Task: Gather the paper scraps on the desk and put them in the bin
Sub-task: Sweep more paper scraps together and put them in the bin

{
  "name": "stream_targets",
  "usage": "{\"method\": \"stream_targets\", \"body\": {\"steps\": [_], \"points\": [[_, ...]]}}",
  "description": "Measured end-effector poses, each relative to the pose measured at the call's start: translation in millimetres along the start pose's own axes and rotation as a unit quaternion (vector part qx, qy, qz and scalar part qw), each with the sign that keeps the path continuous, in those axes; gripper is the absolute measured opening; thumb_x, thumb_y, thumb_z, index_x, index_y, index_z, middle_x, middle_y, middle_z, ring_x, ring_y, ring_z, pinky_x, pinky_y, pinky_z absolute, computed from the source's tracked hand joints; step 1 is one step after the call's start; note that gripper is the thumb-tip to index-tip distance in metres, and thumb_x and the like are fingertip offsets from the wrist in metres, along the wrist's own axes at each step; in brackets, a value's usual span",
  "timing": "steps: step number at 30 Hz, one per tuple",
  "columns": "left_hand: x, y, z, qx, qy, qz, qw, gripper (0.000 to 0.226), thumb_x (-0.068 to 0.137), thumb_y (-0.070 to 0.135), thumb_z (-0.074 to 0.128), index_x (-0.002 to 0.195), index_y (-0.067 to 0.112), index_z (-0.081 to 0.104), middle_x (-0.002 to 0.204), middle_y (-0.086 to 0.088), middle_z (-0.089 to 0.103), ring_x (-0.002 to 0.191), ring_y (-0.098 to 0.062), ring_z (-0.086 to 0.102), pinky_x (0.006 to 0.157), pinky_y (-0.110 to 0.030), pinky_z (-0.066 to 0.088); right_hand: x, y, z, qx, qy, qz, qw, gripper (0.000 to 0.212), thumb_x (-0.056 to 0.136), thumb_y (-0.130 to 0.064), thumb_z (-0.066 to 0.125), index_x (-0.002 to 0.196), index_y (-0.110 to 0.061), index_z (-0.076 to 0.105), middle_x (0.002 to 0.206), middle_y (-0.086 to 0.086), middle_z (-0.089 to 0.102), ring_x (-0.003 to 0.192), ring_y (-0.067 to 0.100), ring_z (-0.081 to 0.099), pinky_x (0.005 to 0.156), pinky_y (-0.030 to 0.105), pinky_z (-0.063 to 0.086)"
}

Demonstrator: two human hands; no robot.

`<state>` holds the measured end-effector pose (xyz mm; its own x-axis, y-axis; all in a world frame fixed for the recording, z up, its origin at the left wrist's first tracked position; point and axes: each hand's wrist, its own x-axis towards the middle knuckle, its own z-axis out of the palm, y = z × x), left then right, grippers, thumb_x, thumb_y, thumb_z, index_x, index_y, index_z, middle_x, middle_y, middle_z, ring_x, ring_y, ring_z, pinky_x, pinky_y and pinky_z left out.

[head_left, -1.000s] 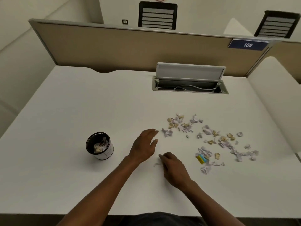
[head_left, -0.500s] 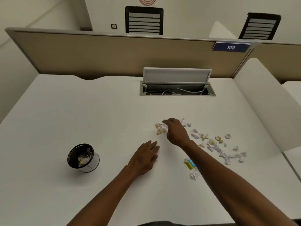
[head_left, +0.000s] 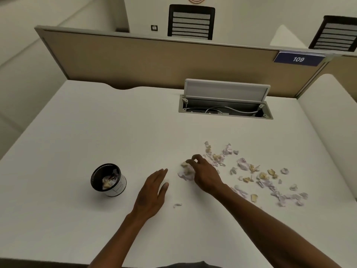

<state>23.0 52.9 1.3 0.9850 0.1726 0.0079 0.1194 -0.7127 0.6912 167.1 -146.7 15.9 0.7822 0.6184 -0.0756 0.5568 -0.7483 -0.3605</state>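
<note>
Several crumpled white, lilac and yellowish paper scraps [head_left: 251,171] lie scattered over the right half of the white desk [head_left: 96,122]. My right hand [head_left: 204,173] curls over a small heap of scraps [head_left: 185,172] at the left end of the scatter, fingers cupped around it. My left hand [head_left: 152,192] lies flat on the desk, fingers together, just left of the heap and touching nothing. One lone scrap [head_left: 177,205] sits near my left hand. The small black-rimmed bin [head_left: 108,179] stands to the left and holds some scraps.
An open cable hatch [head_left: 225,109] with a raised lid is set into the desk behind the scraps. A beige partition [head_left: 154,62] closes the far edge, and a white side panel [head_left: 328,122] bounds the right.
My right hand has dragged a clump of scraps from the far end of the scatter toward me and to the left. My left hand has stayed flat on the desk.
</note>
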Motion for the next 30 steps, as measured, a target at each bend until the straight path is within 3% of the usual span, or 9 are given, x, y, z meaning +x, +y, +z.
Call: {"method": "stream_targets", "body": {"steps": [4, 7, 11, 15, 17, 19, 22, 26, 30], "points": [[-9.7, -2.5, 8.7, 0.01, -0.001, -0.022, 1.0, 0.05, 0.104, 0.034, 0.046, 0.153, 0.03, 0.036, 0.152, 0.007, 0.043, 0.142, -0.009, 0.034, 0.113, -0.016, 0.021, 3.7, 23.9, -18.4, 0.005, 0.071, 0.126, 0.99, 0.057, 0.078, 0.003, 0.049, 0.131, -0.018, 0.055, 0.137, 0.007, 0.049, 0.121, 0.029, 0.049, 0.08, 0.037, 0.052], [-15.2, -1.9, 17.5, 0.009, -0.007, -0.039, 0.999, 0.05, 0.103, 0.034, 0.047, 0.152, 0.03, 0.037, 0.148, 0.005, 0.045, 0.14, -0.014, 0.037, 0.111, -0.016, 0.022, 2.1, 43.3, -26.8, -0.041, 0.045, 0.17, 0.984, 0.057, 0.08, 0.002, 0.053, 0.135, -0.012, 0.052, 0.137, 0.011, 0.048, 0.122, 0.034, 0.044, 0.083, 0.04, 0.051], [-14.0, 0.4, 24.2, 0.007, -0.007, -0.034, 0.999, 0.048, 0.103, 0.035, 0.048, 0.15, 0.03, 0.04, 0.143, 0.006, 0.047, 0.133, -0.011, 0.04, 0.105, -0.016, 0.029, -12.6, 38.0, -10.8, -0.045, 0.011, 0.105, 0.993, 0.049, 0.085, 0.001, 0.046, 0.132, -0.014, 0.053, 0.136, 0.009, 0.049, 0.121, 0.03, 0.044, 0.082, 0.038, 0.05], [-8.9, 1.8, 24.2, 0.007, -0.001, -0.033, 0.999, 0.048, 0.103, 0.036, 0.048, 0.15, 0.03, 0.04, 0.143, 0.007, 0.046, 0.132, -0.008, 0.039, 0.104, -0.016, 0.03, -19.8, 22.5, -1.9, 0.012, 0.037, 0.031, 0.999, 0.061, 0.082, 0.005, 0.048, 0.138, -0.02, 0.051, 0.143, 0.006, 0.044, 0.117, 0.025, 0.053, 0.081, 0.033, 0.05], [-7.7, 1.9, 23.9, 0.009, -0.004, -0.031, 0.999, 0.048, 0.103, 0.036, 0.048, 0.15, 0.03, 0.04, 0.143, 0.007, 0.046, 0.133, -0.008, 0.039, 0.104, -0.017, 0.031, -12.2, 17.6, -3.3, 0.037, 0.065, 0.045, 0.996, 0.063, 0.079, 0.007, 0.049, 0.137, -0.019, 0.052, 0.141, 0.008, 0.044, 0.112, 0.025, 0.055, 0.079, 0.033, 0.052], [-8.0, 1.5, 23.8, 0.01, -0.006, -0.03, 0.999, 0.049, 0.103, 0.036, 0.048, 0.15, 0.029, 0.04, 0.141, 0.007, 0.046, 0.131, -0.01, 0.041, 0.103, -0.018, 0.034, -1.5, 15.8, -6.6, 0.035, 0.071, 0.088, 0.993, 0.063, 0.079, 0.006, 0.048, 0.138, -0.017, 0.052, 0.142, 0.01, 0.045, 0.119, 0.029, 0.05, 0.084, 0.037, 0.053], [-10.2, 0.6, 23.2, 0.009, -0.01, -0.035, 0.999, 0.049, 0.102, 0.037, 0.048, 0.15, 0.029, 0.04, 0.133, 0.007, 0.047, 0.123, -0.012, 0.049, 0.099, -0.024, 0.046, 7.7, 14.9, -6.8, -0.016, 0.015, 0.112, 0.993, 0.064, 0.082, -0.001, 0.048, 0.144, -0.013, 0.044, 0.145, 0.015, 0.043, 0.127, 0.036, 0.041, 0.094, 0.041, 0.048], [-14.9, -1.1, 20.4, -0.006, 0.0, -0.043, 0.999, 0.049, 0.102, 0.037, 0.048, 0.15, 0.029, 0.041, 0.129, 0.007, 0.047, 0.114, -0.012, 0.053, 0.095, -0.029, 0.052, -2.5, 3.5, 6.9, -0.038, -0.004, 0.039, 0.999, 0.052, 0.086, -0.017, 0.049, 0.138, -0.017, 0.047, 0.132, 0.012, 0.051, 0.114, 0.033, 0.047, 0.087, 0.041, 0.048], [-13.9, -1.5, 16.2, -0.007, 0.012, -0.042, 0.999, 0.047, 0.103, 0.035, 0.048, 0.149, 0.026, 0.043, 0.129, 0.005, 0.048, 0.116, -0.012, 0.052, 0.096, -0.03, 0.052, -5.3, -10.8, 10.2, -0.005, 0.009, 0.0, 1.0, 0.055, 0.082, -0.024, 0.047, 0.136, -0.018, 0.051, 0.127, 0.009, 0.056, 0.108, 0.032, 0.052, 0.081, 0.039, 0.049]]}}
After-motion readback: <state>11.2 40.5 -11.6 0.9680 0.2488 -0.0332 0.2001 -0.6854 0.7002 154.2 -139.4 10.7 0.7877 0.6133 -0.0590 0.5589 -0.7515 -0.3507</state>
